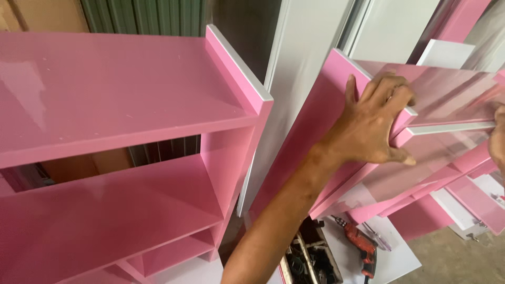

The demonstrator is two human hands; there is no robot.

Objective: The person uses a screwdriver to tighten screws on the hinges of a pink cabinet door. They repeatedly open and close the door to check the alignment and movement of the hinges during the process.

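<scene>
My left hand (376, 123) grips the top edges of glossy pink panels (326, 121) that lean in a stack at the right, fingers hooked over the white-edged rim and thumb pressed on the front face. My right hand (497, 137) shows only as a sliver at the right frame edge, touching the same stack of panels; its grip is hidden. A pink shelf unit (121, 94) with several open shelves stands at the left, apart from both hands.
A red power drill (362, 251) lies on a white sheet on the floor below the panels. An open box of tools (310, 257) sits beside it. White boards (300, 63) lean behind the stack, and a green corrugated wall (142, 16) stands behind the shelf.
</scene>
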